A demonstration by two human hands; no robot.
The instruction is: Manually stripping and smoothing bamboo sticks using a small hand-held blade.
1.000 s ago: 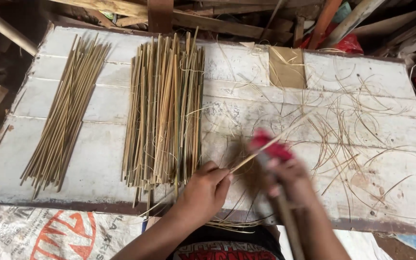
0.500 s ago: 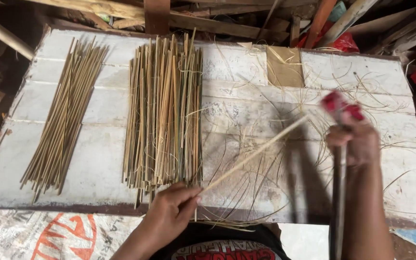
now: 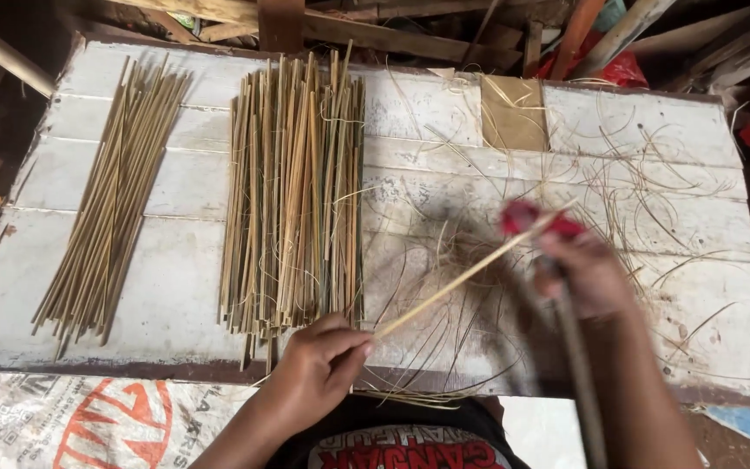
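The left hand (image 3: 319,365) is closed in a pinch on the near end of a thin pale bamboo stick (image 3: 470,271), at the near edge of the worn white-painted plank bench (image 3: 175,304). The stick slants up and to the right, above the bench, to the right hand (image 3: 588,278). That hand is blurred; it is closed around a red-handled tool (image 3: 531,219), whose blade, if any, cannot be made out, and the red part touches the far end of the stick. Just left of the left hand lies a broad bundle of split bamboo strips (image 3: 292,191), running near to far. Further left, apart from it, lies a slimmer bundle of thin greenish sticks (image 3: 110,200), slightly slanted. Fine curled bamboo shavings (image 3: 653,182) are strewn over the right half of the bench, also beneath the stick. A flat tan square piece (image 3: 514,113) lies at the far edge.
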